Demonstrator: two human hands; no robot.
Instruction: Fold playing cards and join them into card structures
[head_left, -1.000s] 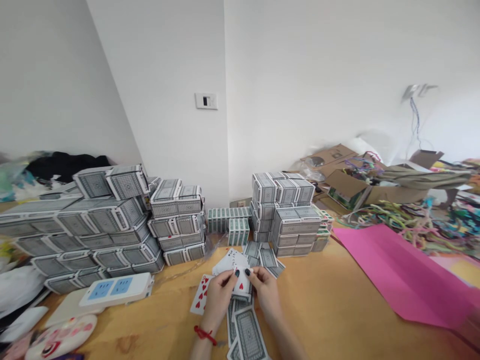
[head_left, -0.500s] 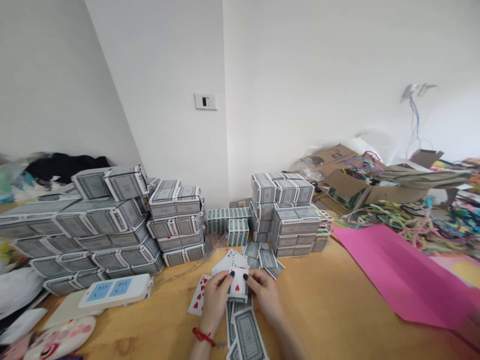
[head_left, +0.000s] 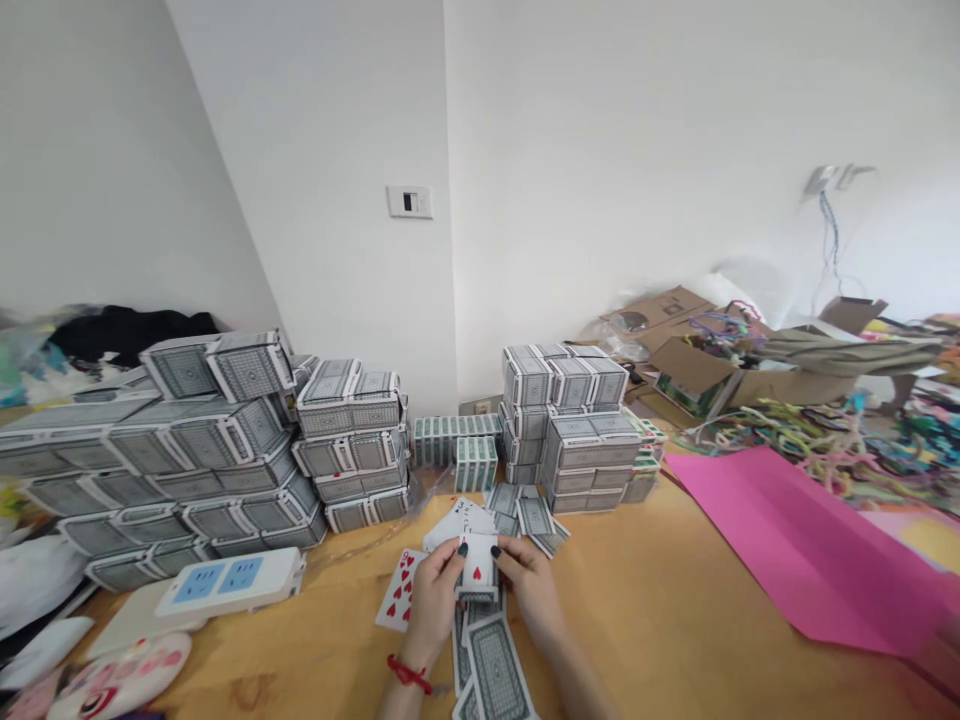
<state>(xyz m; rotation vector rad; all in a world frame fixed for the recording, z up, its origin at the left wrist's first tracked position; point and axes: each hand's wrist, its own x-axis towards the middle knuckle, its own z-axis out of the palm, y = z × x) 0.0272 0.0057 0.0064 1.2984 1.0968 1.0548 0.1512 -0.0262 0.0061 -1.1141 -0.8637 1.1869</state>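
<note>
My left hand (head_left: 431, 598) and my right hand (head_left: 529, 583) both grip a small stack of playing cards (head_left: 478, 570) low in the middle of the view, its top card showing a red heart. Both hands have dark nails, and a red string circles my left wrist. Face-down cards (head_left: 495, 665) lie on the wooden table (head_left: 645, 600) under my wrists. A nine of hearts (head_left: 397, 590) lies face up left of my left hand. More loose cards (head_left: 534, 517) fan out just beyond the hands.
Large piles of boxed card decks stand at the left (head_left: 187, 450) and centre back (head_left: 574, 425). A white power strip (head_left: 229, 580) lies at the left. A pink paper sheet (head_left: 795, 550), cardboard boxes (head_left: 697, 370) and coloured strings (head_left: 810, 430) fill the right.
Both hands drew a little closer together around the card stack and squared it. The view shifted slightly.
</note>
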